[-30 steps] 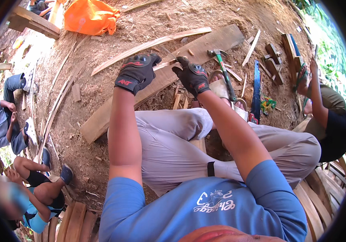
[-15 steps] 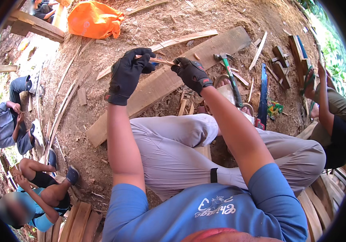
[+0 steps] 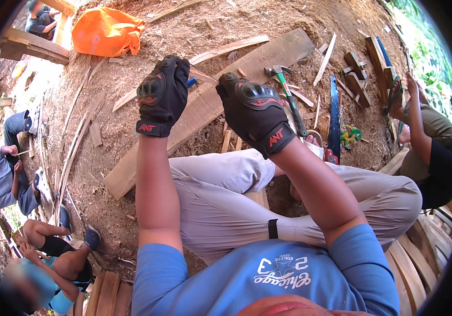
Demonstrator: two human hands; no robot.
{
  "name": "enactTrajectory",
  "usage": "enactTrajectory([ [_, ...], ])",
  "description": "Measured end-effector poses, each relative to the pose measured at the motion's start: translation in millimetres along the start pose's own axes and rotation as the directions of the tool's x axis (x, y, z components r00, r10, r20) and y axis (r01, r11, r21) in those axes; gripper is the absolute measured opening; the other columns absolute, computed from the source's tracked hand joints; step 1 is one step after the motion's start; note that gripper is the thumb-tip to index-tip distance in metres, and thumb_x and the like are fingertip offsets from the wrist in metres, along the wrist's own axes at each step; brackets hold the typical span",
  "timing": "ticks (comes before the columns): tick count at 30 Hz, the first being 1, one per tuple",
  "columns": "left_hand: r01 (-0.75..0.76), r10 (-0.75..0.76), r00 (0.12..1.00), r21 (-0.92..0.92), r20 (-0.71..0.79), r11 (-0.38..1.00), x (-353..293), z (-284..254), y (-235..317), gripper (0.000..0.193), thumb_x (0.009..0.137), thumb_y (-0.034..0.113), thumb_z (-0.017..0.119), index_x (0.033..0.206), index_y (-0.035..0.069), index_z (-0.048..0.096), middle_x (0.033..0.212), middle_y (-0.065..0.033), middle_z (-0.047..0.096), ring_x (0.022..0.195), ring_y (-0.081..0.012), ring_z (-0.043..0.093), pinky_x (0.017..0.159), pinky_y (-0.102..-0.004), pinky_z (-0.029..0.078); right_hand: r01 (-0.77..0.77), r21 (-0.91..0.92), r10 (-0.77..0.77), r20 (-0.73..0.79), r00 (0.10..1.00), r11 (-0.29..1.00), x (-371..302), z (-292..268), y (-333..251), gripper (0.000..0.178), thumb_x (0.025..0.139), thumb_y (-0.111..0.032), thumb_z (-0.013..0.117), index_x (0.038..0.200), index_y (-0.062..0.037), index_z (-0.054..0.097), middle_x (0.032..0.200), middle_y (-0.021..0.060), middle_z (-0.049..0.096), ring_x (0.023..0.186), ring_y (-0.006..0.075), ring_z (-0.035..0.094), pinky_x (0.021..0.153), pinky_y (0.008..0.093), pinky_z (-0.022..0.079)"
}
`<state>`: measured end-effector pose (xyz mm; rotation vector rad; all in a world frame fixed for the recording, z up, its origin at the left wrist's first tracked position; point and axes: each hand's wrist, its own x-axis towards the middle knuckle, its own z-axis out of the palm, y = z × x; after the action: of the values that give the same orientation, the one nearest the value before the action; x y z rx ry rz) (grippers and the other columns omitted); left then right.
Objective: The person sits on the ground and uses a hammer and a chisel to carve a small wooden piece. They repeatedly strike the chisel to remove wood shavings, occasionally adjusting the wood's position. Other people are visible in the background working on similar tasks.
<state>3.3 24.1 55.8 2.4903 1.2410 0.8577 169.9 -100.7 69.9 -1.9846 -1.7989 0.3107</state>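
Observation:
My left hand (image 3: 162, 97) wears a black glove and is closed in a fist; a small blue end of a tool (image 3: 191, 82) pokes out beside its fingers. My right hand (image 3: 255, 113), also gloved in black, is closed just to the right. A thin wood strip (image 3: 205, 77) runs between the two fists, and the gloves hide exactly how it is gripped. Both hands are raised above a long wooden plank (image 3: 205, 113) that lies on the sawdust ground in front of my bent legs in pale trousers.
A green-handled hammer (image 3: 290, 97) and a blue handsaw (image 3: 334, 113) lie right of the plank. Wood offcuts (image 3: 356, 73) are beyond them, an orange bag (image 3: 105, 34) at top left. A seated person (image 3: 431, 142) is at right, other people (image 3: 10, 174) sit at left.
Both gloved hands have risen from the plank toward the camera and now sit closer together, with the strip still between them.

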Motion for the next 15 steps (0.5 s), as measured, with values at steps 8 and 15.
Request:
enactTrajectory([
  [8, -0.079, 0.079, 0.997, -0.039, 0.013, 0.996, -7.6, 5.6, 2.0, 0.021, 0.104, 0.018, 0.058, 0.096, 0.002, 0.069, 0.087, -0.0191, 0.072, 0.083, -0.0391, 0.070, 0.073, -0.0449, 0.055, -0.015, -0.051, 0.016, 0.022, 1.000, 0.999, -1.9, 12.8, 1.5, 0.012, 0.097, -0.015, 0.054, 0.098, -0.0102, 0.064, 0.081, 0.0142, 0.071, 0.070, 0.0345, 0.071, 0.062, 0.0492, 0.055],
  [15, -0.105, 0.109, 0.993, -0.094, 0.035, 0.990, -7.8, 5.0, 13.5, 0.015, 0.101, 0.015, 0.062, 0.097, 0.003, 0.070, 0.089, -0.0162, 0.073, 0.084, -0.0364, 0.071, 0.076, -0.0448, 0.056, -0.300, -0.176, 0.340, 0.285, 0.896, 0.938, -3.4, 20.8, 59.7, 0.022, 0.099, -0.018, 0.049, 0.105, -0.0067, 0.067, 0.095, 0.0215, 0.074, 0.090, 0.0406, 0.073, 0.074, 0.0533, 0.057],
])
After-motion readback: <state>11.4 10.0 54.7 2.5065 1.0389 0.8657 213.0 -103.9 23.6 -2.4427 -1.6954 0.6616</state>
